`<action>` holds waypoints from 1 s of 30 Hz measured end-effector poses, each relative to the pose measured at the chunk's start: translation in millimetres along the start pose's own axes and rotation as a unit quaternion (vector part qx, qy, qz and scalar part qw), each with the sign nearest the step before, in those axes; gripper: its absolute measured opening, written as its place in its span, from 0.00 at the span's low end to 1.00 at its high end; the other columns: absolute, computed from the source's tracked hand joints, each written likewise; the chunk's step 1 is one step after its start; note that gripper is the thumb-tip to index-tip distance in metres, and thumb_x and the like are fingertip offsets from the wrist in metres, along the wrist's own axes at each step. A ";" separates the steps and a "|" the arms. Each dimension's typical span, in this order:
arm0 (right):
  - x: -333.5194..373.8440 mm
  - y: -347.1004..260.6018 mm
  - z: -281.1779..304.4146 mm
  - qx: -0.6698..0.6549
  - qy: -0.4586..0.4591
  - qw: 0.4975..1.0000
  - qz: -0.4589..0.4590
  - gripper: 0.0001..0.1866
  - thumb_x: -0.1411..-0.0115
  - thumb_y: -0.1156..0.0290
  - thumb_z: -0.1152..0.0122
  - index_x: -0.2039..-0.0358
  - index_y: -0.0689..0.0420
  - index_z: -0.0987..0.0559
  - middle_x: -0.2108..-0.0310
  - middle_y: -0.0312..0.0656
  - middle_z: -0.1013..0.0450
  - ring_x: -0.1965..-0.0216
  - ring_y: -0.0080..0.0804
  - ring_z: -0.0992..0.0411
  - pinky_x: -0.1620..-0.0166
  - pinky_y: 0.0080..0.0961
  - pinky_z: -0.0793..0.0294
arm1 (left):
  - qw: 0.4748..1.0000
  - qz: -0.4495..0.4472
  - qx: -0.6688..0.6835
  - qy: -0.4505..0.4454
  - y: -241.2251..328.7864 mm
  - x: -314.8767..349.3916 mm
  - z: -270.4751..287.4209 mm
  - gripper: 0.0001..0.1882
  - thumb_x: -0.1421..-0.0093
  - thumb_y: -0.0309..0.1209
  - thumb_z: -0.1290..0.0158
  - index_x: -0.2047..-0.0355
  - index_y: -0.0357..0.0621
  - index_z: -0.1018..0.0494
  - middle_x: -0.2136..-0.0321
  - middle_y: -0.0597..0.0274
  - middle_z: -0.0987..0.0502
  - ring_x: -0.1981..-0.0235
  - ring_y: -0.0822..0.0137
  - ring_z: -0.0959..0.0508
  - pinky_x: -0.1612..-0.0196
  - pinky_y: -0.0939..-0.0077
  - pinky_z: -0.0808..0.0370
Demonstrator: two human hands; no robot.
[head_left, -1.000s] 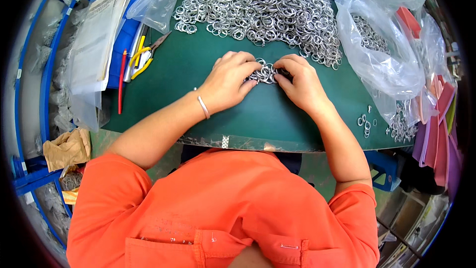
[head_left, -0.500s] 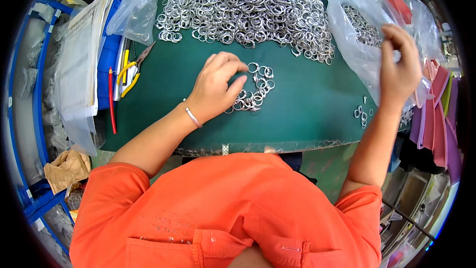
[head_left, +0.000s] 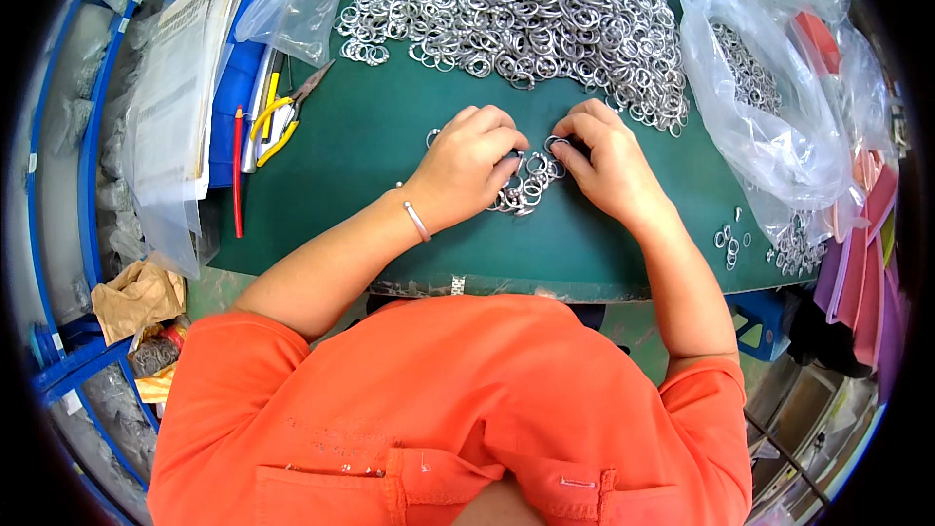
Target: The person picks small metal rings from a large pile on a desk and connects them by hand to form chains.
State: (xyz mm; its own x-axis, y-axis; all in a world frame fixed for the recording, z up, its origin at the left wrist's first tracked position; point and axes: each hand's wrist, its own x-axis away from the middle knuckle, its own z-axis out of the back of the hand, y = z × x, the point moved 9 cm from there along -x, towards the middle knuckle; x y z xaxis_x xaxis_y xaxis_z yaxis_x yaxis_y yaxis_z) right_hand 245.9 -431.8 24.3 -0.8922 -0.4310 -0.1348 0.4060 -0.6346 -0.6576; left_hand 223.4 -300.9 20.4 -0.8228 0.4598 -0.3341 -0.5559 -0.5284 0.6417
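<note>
A small cluster of silver metal rings lies on the green tabletop in front of me. My left hand, with a bangle at its wrist, is curled over the left side of this cluster. Its thumb and forefinger pinch a ring at their tips, mostly hidden by the fingers. On the cluster's right side, my right hand grips a silver ring between thumb and forefinger. Beyond both hands rises a large heap of similar rings.
Yellow-handled pliers and a red pencil lie at left, beside papers and a blue holder. A clear plastic bag with rings sits at right. Several loose small pieces lie near the right front edge.
My right hand has come from the plastic bag at the right to the small cluster and now holds a ring. My left hand has stayed by the cluster. The view has shifted slightly.
</note>
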 end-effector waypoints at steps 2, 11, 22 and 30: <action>4.3 10.7 3.5 -0.043 -0.013 0.997 -0.064 0.06 0.49 0.77 0.36 0.70 0.62 0.24 0.66 0.45 0.29 0.64 0.43 0.29 0.61 0.33 0.28 | 1.000 0.000 0.007 0.007 -0.2 -0.5 1.7 0.09 0.51 0.23 0.41 0.68 0.41 0.25 0.67 0.58 0.27 0.63 0.56 0.26 0.59 0.66 0.28; 23.7 -18.5 -3.5 -0.010 -0.025 0.990 0.141 0.14 0.51 0.81 0.37 0.61 0.58 0.22 0.61 0.42 0.28 0.59 0.42 0.31 0.57 0.32 0.30 | 1.000 -0.010 0.017 0.008 -2.4 -2.3 3.1 0.07 0.51 0.20 0.43 0.70 0.40 0.26 0.69 0.57 0.26 0.65 0.55 0.25 0.60 0.66 0.28; 27.7 -25.1 -9.9 -0.021 -0.036 0.987 0.158 0.15 0.51 0.75 0.35 0.61 0.56 0.22 0.57 0.40 0.29 0.53 0.41 0.33 0.49 0.38 0.36 | 1.000 0.002 -0.021 -0.024 18.3 11.1 3.9 0.14 0.51 0.37 0.37 0.67 0.45 0.24 0.62 0.59 0.28 0.59 0.57 0.29 0.55 0.66 0.33; 29.2 -13.9 -11.9 -0.040 -0.039 0.990 0.130 0.16 0.54 0.76 0.35 0.62 0.56 0.23 0.58 0.39 0.28 0.55 0.40 0.32 0.49 0.36 0.36 | 0.999 -0.015 0.004 -0.033 18.3 21.6 1.9 0.07 0.51 0.28 0.39 0.71 0.44 0.25 0.60 0.58 0.28 0.57 0.57 0.29 0.54 0.64 0.33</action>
State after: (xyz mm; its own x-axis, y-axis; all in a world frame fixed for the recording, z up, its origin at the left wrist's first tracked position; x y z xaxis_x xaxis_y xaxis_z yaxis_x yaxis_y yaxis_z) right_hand 211.9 -428.0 20.7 -0.7404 -0.6230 -0.2523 0.6004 -0.4442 -0.6650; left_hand 195.6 -299.3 26.2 -0.7955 0.5225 -0.3069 -0.5793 -0.5071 0.6381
